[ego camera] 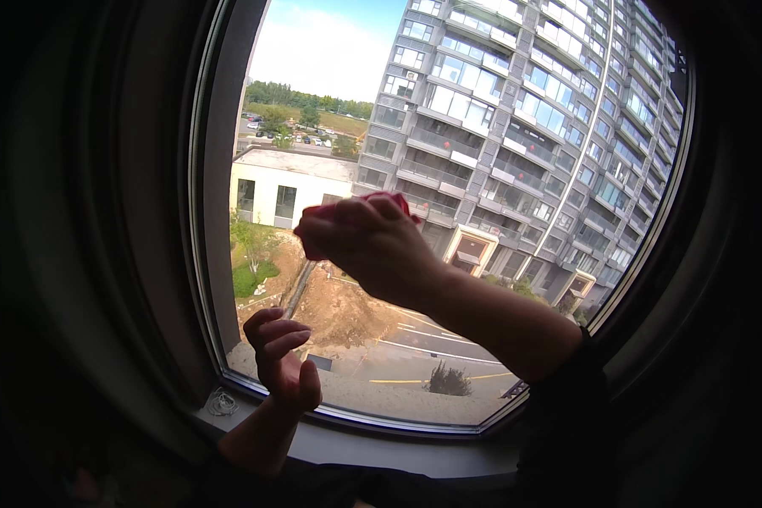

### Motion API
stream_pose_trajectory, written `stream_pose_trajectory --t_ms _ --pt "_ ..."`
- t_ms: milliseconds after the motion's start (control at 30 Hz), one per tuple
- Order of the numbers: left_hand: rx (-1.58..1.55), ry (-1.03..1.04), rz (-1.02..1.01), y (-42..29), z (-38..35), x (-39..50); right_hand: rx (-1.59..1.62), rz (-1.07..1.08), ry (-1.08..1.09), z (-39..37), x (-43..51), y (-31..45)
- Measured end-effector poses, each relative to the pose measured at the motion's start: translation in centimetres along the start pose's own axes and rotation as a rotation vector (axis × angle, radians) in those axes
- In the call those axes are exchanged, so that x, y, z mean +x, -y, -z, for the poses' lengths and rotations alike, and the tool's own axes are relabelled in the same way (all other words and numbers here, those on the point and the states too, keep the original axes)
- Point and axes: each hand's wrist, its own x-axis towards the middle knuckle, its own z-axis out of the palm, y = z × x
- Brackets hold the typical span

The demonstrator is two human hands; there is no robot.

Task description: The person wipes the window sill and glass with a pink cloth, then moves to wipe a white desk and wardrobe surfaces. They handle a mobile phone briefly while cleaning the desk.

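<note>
A crumpled red cloth [317, 249] is bunched under my right hand [371, 238], which is raised at the middle of the window pane [355, 311]. The cloth shows past my fingers at both sides; whether it touches the glass I cannot tell. Lower and to the left, my left hand [282, 362] is held up in front of the pane with its fingers apart and curved, holding nothing. Both forearms come up from dark sleeves.
A pale windowsill [394, 447] runs below the pane, with a coiled white cord [222, 402] at its left end. The window frame [206, 209] bounds the glass at the left. Outside stand a tall apartment building [514, 120] and a dirt mound [343, 311].
</note>
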Motion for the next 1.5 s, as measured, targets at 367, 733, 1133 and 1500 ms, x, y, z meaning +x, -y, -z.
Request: stream_pose_trajectory --t_ms 367,733,1133,1500 --pt "0.076 -0.051 0.072 0.0 3.4 -0.2 -0.357 0.119 -0.233 20.0 10.4 -23.5" --pt "0.096 -0.059 0.02 0.9 4.4 1.4 -0.09 0.068 -0.38 5.7 17.5 -17.1" --pt "0.076 -0.024 0.0 2.2 4.5 2.4 -0.129 0.245 -0.028 2.2 7.7 -6.2" --pt "0.139 -0.036 -0.018 2.6 6.5 3.2 -0.366 -0.328 -0.612 18.1 23.9 -27.2"
